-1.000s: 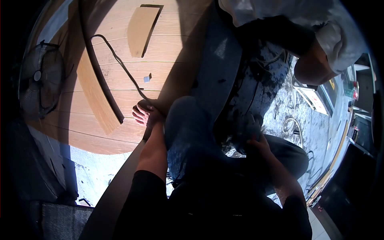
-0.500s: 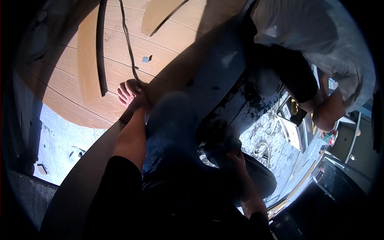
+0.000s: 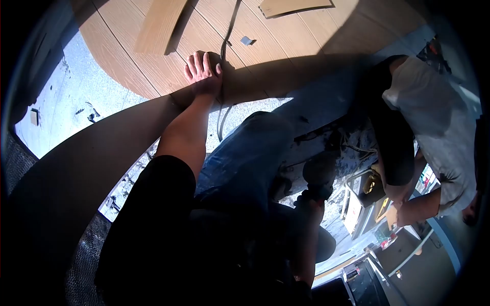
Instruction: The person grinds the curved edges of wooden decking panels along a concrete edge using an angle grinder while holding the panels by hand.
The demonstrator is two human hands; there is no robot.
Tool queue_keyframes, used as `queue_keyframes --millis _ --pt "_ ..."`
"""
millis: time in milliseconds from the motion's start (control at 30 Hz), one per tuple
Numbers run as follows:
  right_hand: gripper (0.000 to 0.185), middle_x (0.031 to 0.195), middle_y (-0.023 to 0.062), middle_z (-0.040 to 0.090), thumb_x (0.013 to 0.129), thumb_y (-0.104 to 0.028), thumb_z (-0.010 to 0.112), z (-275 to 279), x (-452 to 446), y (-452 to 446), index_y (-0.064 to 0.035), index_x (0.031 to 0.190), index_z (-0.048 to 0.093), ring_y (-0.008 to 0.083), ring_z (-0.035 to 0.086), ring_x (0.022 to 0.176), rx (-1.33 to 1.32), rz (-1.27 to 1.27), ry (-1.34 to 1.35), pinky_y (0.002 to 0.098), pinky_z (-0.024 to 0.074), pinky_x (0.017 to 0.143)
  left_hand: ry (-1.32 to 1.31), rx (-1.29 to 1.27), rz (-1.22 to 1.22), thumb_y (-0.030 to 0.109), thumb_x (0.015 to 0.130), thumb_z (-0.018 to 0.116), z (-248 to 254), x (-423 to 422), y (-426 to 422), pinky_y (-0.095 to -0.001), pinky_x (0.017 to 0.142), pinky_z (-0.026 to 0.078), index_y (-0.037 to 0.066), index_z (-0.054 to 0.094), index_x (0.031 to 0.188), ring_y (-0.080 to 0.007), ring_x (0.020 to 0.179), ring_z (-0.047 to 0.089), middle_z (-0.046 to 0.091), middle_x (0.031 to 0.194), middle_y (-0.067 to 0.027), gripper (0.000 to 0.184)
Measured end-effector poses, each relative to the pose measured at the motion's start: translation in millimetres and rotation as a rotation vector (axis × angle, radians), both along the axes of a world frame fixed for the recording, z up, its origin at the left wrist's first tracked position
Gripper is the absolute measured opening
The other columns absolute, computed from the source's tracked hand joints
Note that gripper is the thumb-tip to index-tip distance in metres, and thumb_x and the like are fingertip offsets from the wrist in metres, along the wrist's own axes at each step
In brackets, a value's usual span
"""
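Observation:
My left hand (image 3: pixel 203 71) lies with its fingers apart on the wood-look round surface (image 3: pixel 120 38), at its edge beside a long curved brown panel (image 3: pixel 102 137). A dark cable (image 3: pixel 229 30) runs past the thumb. Above and right of the fingers is a small grey piece (image 3: pixel 247 41). In shadow by my knee, my right hand (image 3: pixel 315 205) is closed round a dark tool (image 3: pixel 320 176), whose details are hard to make out. My jeans-covered leg (image 3: pixel 247 153) is between the hands.
Loose boards (image 3: pixel 158 25) lie on the surface. At the right, a person in a white shirt (image 3: pixel 431 97) bends over, a hand near an open case (image 3: pixel 365 191). Debris is scattered on the pale floor (image 3: pixel 66 109). Black mesh (image 3: pixel 89 255) shows at lower left.
The whole view has swung round. My left hand's fingers have spread from a curled pose. My left leg has moved away from the surface edge. The other person has bent lower, reaching down.

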State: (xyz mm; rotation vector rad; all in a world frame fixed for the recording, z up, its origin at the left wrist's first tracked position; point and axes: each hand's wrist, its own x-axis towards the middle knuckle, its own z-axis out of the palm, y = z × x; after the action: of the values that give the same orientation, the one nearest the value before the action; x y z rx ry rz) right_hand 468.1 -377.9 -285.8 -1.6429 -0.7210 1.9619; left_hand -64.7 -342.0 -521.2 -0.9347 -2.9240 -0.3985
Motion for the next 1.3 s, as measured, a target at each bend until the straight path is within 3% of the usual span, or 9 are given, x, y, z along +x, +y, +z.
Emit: queue_keyframes --millis 133,467,567,667,700,767,833,967,1300 --pt "0.077 0.119 0.0157 0.063 0.083 -0.032 0.079 23 -18 28 0.0016 0.143 0.045 0.0285 0.068 0.095 0.175 0.013 0.208 0.0441 0.0589 0.08 0.016 0.001 -0.005 0.051 0.101 0.053 -4 2 0 -0.0588 0.127 0.013 0.012 0.046 0.157 -0.0388 0.16 0.02 0.031 0.17 -0.0184 0.069" --pt "0.067 0.123 0.0166 0.057 0.09 -0.037 0.072 11 -57 99 0.0021 0.138 0.046 0.0258 0.062 0.102 0.023 0.179 0.515 0.0421 0.0539 0.085 -0.055 0.01 -0.615 0.036 0.099 0.065 15 23 -95 -0.0554 0.124 0.029 0.011 0.048 0.154 -0.0392 0.153 0.034 0.037 0.164 -0.0189 0.063" --pt "0.064 0.125 0.017 0.054 0.092 -0.033 0.07 -12 -68 122 0.0012 0.139 0.043 0.0249 0.061 0.105 -0.086 0.277 0.692 0.0422 0.0536 0.087 -0.324 -0.346 -0.698 0.023 0.099 0.066 53 98 -167 -0.056 0.125 0.031 0.019 0.048 0.154 -0.0397 0.154 0.032 0.037 0.165 -0.0184 0.058" --pt "0.059 0.125 0.016 0.055 0.094 -0.029 0.071 -28 -81 126 0.0011 0.137 0.044 0.0249 0.062 0.106 -0.366 0.215 0.774 0.0424 0.0544 0.093 -0.488 -0.132 -1.012 0.023 0.102 0.067 86 123 -233 -0.0499 0.12 0.042 0.018 0.074 0.124 -0.0331 0.147 0.048 0.054 0.155 -0.0143 0.024" --pt "0.059 0.125 0.016 0.055 0.094 -0.029 0.071 -30 -88 126 0.0011 0.137 0.044 0.0249 0.062 0.106 -0.371 0.22 0.779 0.0424 0.0544 0.093 -0.625 -0.69 -1.025 0.021 0.101 0.067 90 119 -231 -0.0464 0.114 0.048 0.018 0.074 0.122 -0.0306 0.134 0.061 0.07 0.137 -0.0099 0.022" --pt "0.057 0.123 0.0155 0.056 0.094 -0.027 0.071 -36 -102 127 0.0022 0.135 0.045 0.0248 0.062 0.109 -0.497 0.169 0.815 0.0423 0.0545 0.096 -0.606 -0.945 -0.717 0.02 0.101 0.067 149 109 -229 -0.0452 0.11 0.052 0.017 0.074 0.123 -0.0296 0.125 0.067 0.075 0.126 -0.0079 0.023" --pt "0.054 0.12 0.0154 0.057 0.095 -0.026 0.07 -33 -118 125 0.0033 0.133 0.046 0.0248 0.062 0.111 -0.588 0.122 0.841 0.0412 0.0543 0.099 -0.571 -0.442 -0.562 0.019 0.102 0.066 154 84 -263 -0.0464 0.11 0.052 0.017 0.071 0.13 -0.031 0.128 0.065 0.073 0.131 -0.0079 0.028" --pt "0.057 0.124 0.0128 0.056 0.095 -0.026 0.071 -26 -142 120 0.0035 0.135 0.045 0.0209 0.061 0.112 -0.674 0.189 0.901 0.0378 0.0516 0.102 -0.404 -0.541 -0.605 0.019 0.101 0.068 207 88 -220 -0.047 0.11 0.052 0.013 0.064 0.139 -0.0322 0.128 0.064 0.07 0.134 -0.0101 0.039" --pt "0.072 0.126 0.0121 0.054 0.095 -0.029 0.071 -5 -156 97 0.0011 0.15 0.035 0.0188 0.061 0.109 -0.773 0.314 0.955 0.0369 0.0529 0.098 -0.29 -0.056 -0.361 0.026 0.094 0.072 31 179 -76 -0.0544 0.124 0.026 0.009 0.049 0.152 -0.0313 0.145 0.043 0.049 0.153 -0.0139 0.064"
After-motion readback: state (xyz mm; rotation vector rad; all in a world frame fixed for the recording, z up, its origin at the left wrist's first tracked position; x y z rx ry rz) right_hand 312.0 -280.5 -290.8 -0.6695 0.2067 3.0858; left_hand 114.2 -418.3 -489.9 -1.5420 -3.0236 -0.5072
